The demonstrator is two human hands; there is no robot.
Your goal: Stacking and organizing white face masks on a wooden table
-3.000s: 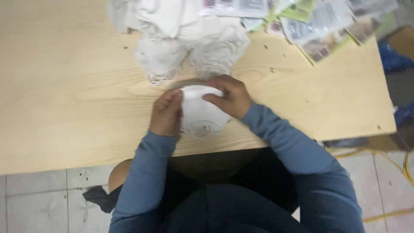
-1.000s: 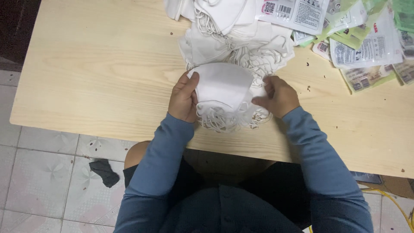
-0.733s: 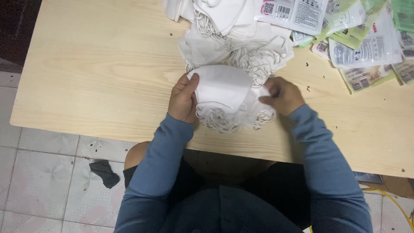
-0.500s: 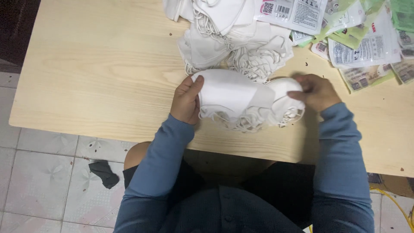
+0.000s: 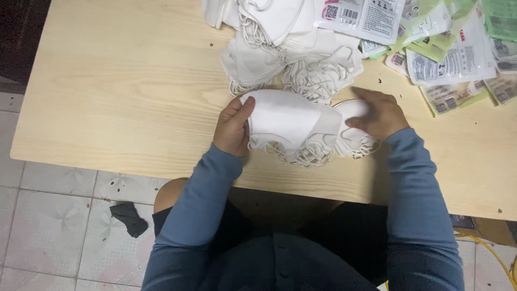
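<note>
Left hand (image 5: 232, 128) pinches mask stack (image 5: 288, 126) at 9 o'clock edge, table (image 5: 107, 97) centre. Right hand (image 5: 377, 114) flat, fingers spread, on fanned masks (image 5: 353, 137) at 3 o'clock. Keep left grip firm, slide evenly, loops untangled.

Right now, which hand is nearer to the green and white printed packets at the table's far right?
The right hand. It rests on white fabric masks just left of the green and white printed packets. The left hand holds the other end of the mask stack, much farther away.
</note>
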